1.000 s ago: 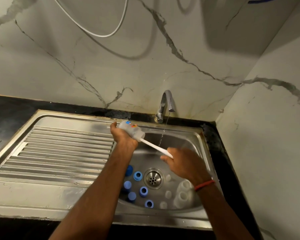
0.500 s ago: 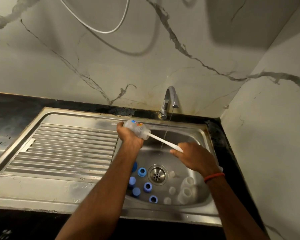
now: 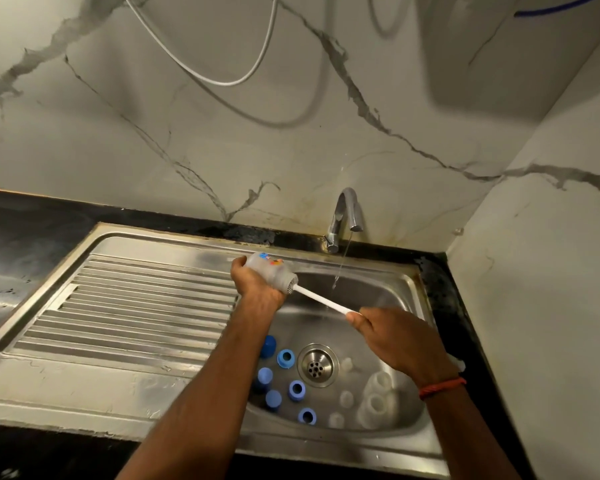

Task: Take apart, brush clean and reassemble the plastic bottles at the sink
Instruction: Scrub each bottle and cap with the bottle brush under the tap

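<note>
The plastic bottle (image 3: pixel 269 271) is held up over the basin, beyond and to the left of the drain (image 3: pixel 316 365), lying nearly on its side with its mouth toward the right. The left hand (image 3: pixel 257 289) is wrapped round its body. The brush (image 3: pixel 321 299) runs from the mouth down to the right hand (image 3: pixel 395 337), which is closed round the far end of the white handle, beyond and right of the drain.

Over the last second neither grip has altered, and bottle and brush keep the same line. What differs is that a tuft of bristles (image 3: pixel 289 284) now shows at the mouth. That suggests an outward stroke of scrubbing, so this bottle is probably still being cleaned and reassembly has not begun.

Left of the drain lie blue caps and rings (image 3: pixel 286 358). To its right and nearer side lie clear bottle parts (image 3: pixel 378 393), all apart. Beyond the drain the tap (image 3: pixel 345 216) runs a thin stream (image 3: pixel 340 268) that falls just behind the brush handle.

Far left of the drain is the ribbed draining board (image 3: pixel 136 306), part of the steel sink (image 3: pixel 413 278), with black counter (image 3: pixel 32 223) around it. Veined marble walls (image 3: pixel 187 133) meet in a corner beyond and right of the drain, and a white cable (image 3: pixel 222 81) loops across the wall.
</note>
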The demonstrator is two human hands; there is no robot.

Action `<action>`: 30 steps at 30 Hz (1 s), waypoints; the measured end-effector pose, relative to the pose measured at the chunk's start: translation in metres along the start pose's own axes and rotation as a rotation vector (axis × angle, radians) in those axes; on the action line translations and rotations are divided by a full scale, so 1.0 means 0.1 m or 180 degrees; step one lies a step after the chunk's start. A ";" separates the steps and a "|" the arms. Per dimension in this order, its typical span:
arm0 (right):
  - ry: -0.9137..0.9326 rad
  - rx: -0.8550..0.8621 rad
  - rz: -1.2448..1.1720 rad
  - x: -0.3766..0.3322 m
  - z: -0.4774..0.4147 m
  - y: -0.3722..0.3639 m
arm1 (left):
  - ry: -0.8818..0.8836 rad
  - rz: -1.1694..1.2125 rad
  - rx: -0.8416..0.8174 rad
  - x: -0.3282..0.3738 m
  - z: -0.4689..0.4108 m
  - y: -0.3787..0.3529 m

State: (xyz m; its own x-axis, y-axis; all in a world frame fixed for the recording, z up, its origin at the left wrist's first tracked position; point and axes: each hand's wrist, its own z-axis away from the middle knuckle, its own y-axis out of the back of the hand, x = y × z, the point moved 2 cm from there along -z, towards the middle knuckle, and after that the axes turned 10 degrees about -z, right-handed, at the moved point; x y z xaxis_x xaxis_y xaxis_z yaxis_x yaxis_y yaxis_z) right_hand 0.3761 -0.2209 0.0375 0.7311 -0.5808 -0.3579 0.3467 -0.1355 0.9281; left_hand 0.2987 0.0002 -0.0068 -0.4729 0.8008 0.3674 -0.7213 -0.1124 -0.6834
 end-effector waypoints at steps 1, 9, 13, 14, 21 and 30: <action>0.0026 0.0032 0.0042 -0.03 -0.02 -0.02 | -0.0004 -0.0030 -0.0047 -0.03 0.00 -0.03; 0.0001 0.0029 -0.0116 0.10 0.04 -0.03 | -0.0084 -0.0134 0.0190 0.06 -0.10 0.07; 0.0019 0.0032 -0.0189 0.02 -0.05 -0.02 | -0.0055 -0.0216 0.0129 0.08 -0.06 -0.03; -0.0008 -0.0008 -0.0247 0.05 -0.03 0.01 | -0.0084 -0.0149 0.0161 0.13 -0.08 0.00; 0.0001 0.0030 -0.0066 -0.01 -0.06 -0.02 | -0.0045 -0.0054 0.0063 0.10 -0.07 -0.05; -0.0630 0.0173 -0.0856 0.63 0.03 -0.01 | -0.0342 0.0405 0.0236 0.32 -0.18 0.20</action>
State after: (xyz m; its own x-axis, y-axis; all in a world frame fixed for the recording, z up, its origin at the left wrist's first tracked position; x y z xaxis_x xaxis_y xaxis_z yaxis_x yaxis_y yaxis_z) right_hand 0.4206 -0.2597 0.0142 0.4876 -0.6622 -0.5689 0.4759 -0.3447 0.8091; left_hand 0.2778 0.0344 -0.0201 -0.6113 0.7103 0.3490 -0.6856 -0.2550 -0.6819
